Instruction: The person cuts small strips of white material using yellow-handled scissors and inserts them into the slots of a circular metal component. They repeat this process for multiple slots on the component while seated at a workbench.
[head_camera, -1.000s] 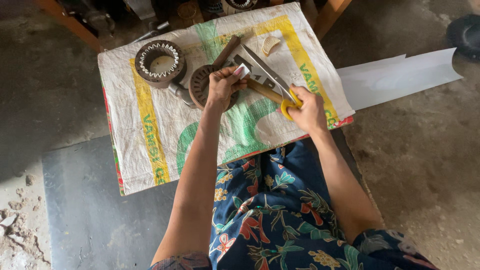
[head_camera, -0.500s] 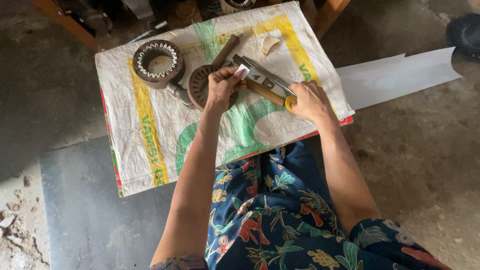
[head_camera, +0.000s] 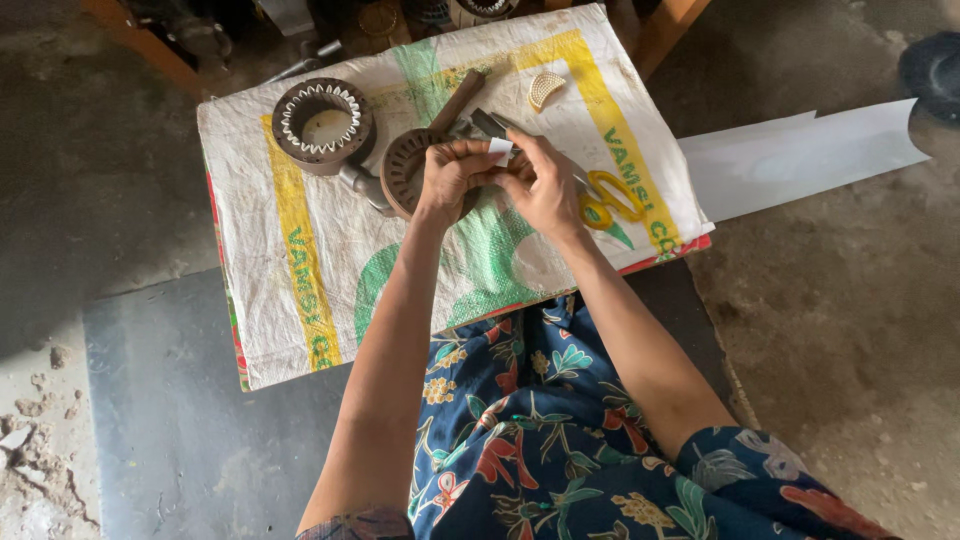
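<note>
Since half a sec ago, right hand (head_camera: 548, 185) has let go of the scissors (head_camera: 600, 195) & come over to meet left hand (head_camera: 455, 175); scissors now lie on the sack beside it, yellow handles toward the right edge. Both hands pinch a small white paper slip (head_camera: 500, 147) between fingertips, held just above the brown slotted metal ring (head_camera: 405, 170), i.e. the one nearer the body. Both hands closed on the slip, nothing else gripped.

Progress, as a guess: slip looks cut & is being shaped or lined up w/ the ring's slots; can't tell if any slots already have paper in. Second ring (head_camera: 322, 125), toothed inside, sits apart to the left, untouched. Long white paper sheet (head_camera: 800, 150) sticks out to the right, plenty left.

Tabletop is covered w/ a woven white sack (head_camera: 300, 290), yellow & green print. Small ribbed pale piece (head_camera: 545, 88) near the far edge. Floor is rough grey concrete, dusty, rubble at lower left. Dark tools & wooden legs crowd the top of view.
</note>
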